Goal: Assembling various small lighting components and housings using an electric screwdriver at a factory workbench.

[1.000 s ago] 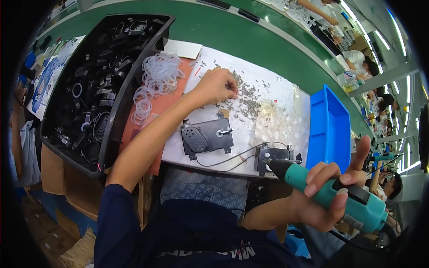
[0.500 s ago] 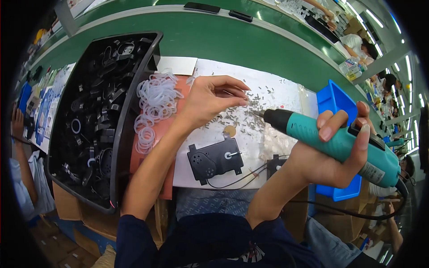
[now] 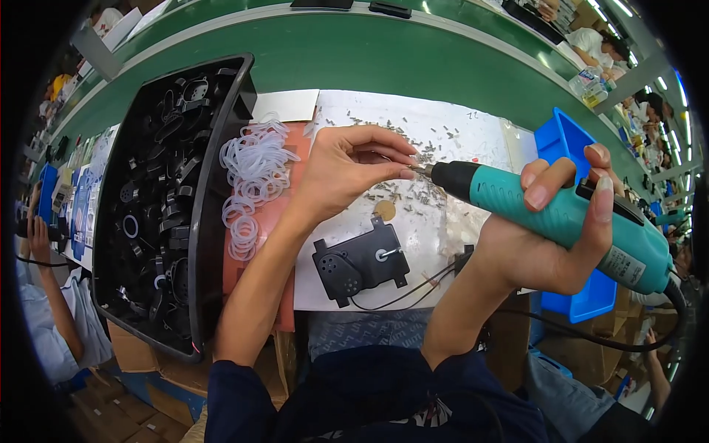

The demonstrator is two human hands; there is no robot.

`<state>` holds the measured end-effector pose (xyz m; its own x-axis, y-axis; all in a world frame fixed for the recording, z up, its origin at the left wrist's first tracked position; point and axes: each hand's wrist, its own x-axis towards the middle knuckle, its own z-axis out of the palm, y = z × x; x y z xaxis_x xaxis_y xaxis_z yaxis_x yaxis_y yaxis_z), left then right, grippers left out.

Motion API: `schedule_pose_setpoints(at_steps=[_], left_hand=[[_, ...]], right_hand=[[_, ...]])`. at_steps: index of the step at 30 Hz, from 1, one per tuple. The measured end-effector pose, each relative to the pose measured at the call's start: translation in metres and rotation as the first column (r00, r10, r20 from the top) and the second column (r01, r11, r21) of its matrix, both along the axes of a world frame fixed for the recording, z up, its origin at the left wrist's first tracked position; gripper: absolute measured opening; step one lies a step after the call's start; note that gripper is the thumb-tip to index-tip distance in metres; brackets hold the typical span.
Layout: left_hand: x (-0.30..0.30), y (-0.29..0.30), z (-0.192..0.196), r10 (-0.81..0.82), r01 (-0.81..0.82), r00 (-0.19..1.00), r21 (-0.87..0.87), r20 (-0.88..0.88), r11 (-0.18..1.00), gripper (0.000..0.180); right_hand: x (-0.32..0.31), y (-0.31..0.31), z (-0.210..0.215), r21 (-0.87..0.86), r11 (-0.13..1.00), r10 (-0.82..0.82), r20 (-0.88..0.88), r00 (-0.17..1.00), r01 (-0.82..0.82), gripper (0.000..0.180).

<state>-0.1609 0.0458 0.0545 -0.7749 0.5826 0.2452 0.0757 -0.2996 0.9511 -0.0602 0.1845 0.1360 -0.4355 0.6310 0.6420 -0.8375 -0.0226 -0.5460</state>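
My right hand (image 3: 539,229) grips a teal and black electric screwdriver (image 3: 546,214), its bit pointing left. At that bit, the thumb and fingertips of my left hand (image 3: 347,166) pinch a small screw, mostly hidden by the fingers. Many loose small screws (image 3: 399,193) lie scattered on the white work surface (image 3: 354,107) beneath and around both hands. Nearer to me rests a black plastic housing (image 3: 360,262) with a round hole pattern, a silvery shaft and a black cable. Neither hand touches it.
Left of my forearm, clear plastic rings (image 3: 258,166) are heaped on a reddish mat (image 3: 277,295). A deep black bin (image 3: 207,221) of black parts stands farther left. Blue bins (image 3: 565,140) are at the right, and the screwdriver's cord (image 3: 576,328) loops below. Another person's hand (image 3: 38,240) shows far left.
The screwdriver's bit has come up to the fingertips of my left hand, closing the small gap between them. The whole view has shifted slightly. The housing stays lying on the table.
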Motion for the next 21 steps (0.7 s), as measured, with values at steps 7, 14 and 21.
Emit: schedule_pose_setpoints(at_steps=[7, 14, 21], left_hand=[[0.012, 0.003, 0.005, -0.031, 0.030, 0.999, -0.033, -0.011, 0.999, 0.025], [-0.002, -0.003, 0.007, 0.153, -0.287, 0.871, -0.230, -0.467, 0.930, 0.026], [0.054, -0.070, 0.009, 0.576, -0.738, 0.426, 0.100, -0.698, 0.668, 0.012]], right_hand=[[0.005, -0.001, 0.001, -0.036, 0.997, -0.062, 0.062, 0.996, 0.064, 0.024], [0.021, -0.009, 0.019, -0.021, 0.996, 0.092, -0.016, 0.996, -0.092, 0.026], [0.036, -0.016, 0.031, 0.225, 0.771, 0.549, 0.239, 0.801, -0.596, 0.025]])
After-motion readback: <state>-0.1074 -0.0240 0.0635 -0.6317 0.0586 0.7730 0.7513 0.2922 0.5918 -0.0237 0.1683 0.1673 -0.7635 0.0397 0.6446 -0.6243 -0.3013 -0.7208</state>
